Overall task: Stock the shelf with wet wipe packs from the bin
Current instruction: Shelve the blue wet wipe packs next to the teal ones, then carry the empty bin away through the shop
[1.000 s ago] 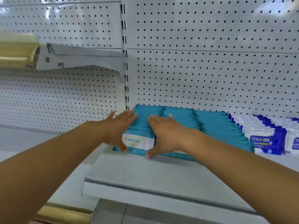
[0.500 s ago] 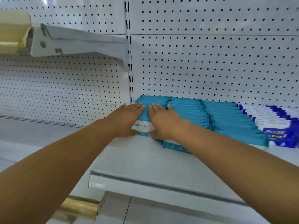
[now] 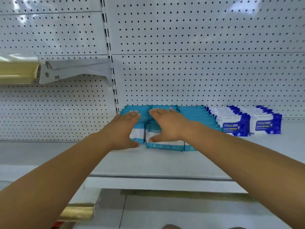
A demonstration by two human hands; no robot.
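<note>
Three rows of teal wet wipe packs (image 3: 195,114) stand on the white shelf (image 3: 156,164) against the pegboard back. My left hand (image 3: 124,129) lies over the left row, fingers straight on the pack tops, thumb against the front pack. My right hand (image 3: 166,127) lies the same way on the middle row, thumb pressing the white face of its front pack (image 3: 165,144). A narrow gap shows between these two rows. The bin is out of view.
Two rows of blue-and-white 75% wipe packs (image 3: 236,123) stand to the right of the teal ones. A pegboard wall (image 3: 198,71) backs the shelf. A neighbouring shelf bracket with a gold edge strip (image 3: 18,71) juts out at upper left. Bare shelf lies in front of the packs.
Both hands have stayed on the teal packs. They were side by side on the left row; now they are spread apart, one on each of two rows.
</note>
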